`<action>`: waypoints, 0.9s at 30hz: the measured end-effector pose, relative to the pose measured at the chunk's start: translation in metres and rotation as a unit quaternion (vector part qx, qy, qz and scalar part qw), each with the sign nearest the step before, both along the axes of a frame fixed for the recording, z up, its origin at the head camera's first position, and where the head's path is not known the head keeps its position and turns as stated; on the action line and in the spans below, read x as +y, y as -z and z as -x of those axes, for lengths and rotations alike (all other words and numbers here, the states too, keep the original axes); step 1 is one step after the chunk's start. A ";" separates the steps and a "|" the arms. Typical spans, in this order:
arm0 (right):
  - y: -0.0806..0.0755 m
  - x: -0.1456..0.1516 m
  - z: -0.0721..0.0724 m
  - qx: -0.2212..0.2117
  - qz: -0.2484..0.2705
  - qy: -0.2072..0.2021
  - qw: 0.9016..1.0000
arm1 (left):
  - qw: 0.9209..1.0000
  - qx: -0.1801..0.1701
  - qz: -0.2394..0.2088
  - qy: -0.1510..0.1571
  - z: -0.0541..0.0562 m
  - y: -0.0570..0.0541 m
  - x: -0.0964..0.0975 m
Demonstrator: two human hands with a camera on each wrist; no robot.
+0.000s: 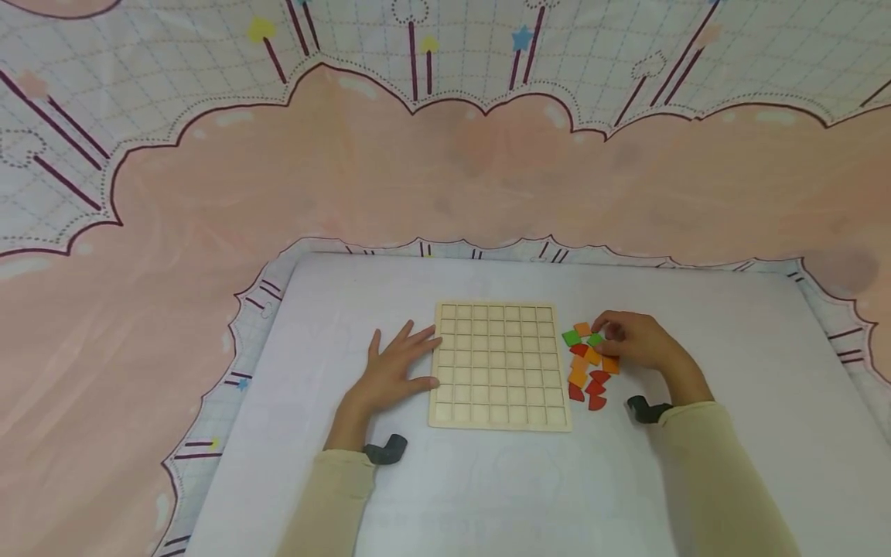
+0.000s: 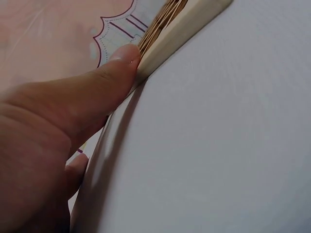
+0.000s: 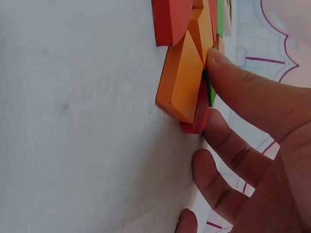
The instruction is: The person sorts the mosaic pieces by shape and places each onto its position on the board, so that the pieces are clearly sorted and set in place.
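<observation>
A square wooden grid board (image 1: 500, 366) lies flat on the white table. My left hand (image 1: 391, 371) is at its left edge with spread fingers, its thumb and fingertips touching the rim; in the left wrist view the thumb (image 2: 104, 80) presses the board's side (image 2: 180, 39). Right of the board lies a loose group of small blocks, with orange blocks (image 1: 578, 377), red quarter-round blocks (image 1: 596, 402) and a green block (image 1: 571, 338). Over the group's far side, my right hand (image 1: 636, 339) pinches another green block (image 1: 595, 340) between thumb and index finger. That block is mostly hidden in the right wrist view.
The white table (image 1: 487, 495) extends around the board and blocks. A pink patterned cloth (image 1: 445, 178) hangs behind it and shows along the sides. Dark wrist mounts (image 1: 387, 449) sit at both cuffs.
</observation>
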State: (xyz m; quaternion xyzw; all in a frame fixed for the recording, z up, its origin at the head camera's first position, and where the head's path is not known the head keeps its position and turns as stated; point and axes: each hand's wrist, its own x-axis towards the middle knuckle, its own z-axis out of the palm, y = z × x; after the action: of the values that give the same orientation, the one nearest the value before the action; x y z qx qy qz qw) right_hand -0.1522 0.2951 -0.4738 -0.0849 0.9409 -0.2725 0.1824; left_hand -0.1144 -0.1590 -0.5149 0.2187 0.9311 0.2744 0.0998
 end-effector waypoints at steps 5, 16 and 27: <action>-0.001 -0.001 -0.002 -0.009 -0.001 0.017 1.000 | 1.000 0.004 0.012 0.000 -0.001 0.000 0.005; -0.005 -0.007 -0.010 0.018 0.039 0.107 0.993 | 0.999 0.023 0.041 -0.005 -0.002 0.004 0.012; -0.003 -0.043 -0.006 0.001 0.180 0.140 0.974 | 0.998 0.045 0.043 -0.004 0.001 0.006 0.009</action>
State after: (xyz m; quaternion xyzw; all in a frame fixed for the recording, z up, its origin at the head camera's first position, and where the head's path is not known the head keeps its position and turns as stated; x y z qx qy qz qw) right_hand -0.1462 0.2518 -0.4705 0.0156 0.8790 -0.4604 0.1229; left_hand -0.1154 -0.1499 -0.5212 0.2226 0.9465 0.2243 0.0659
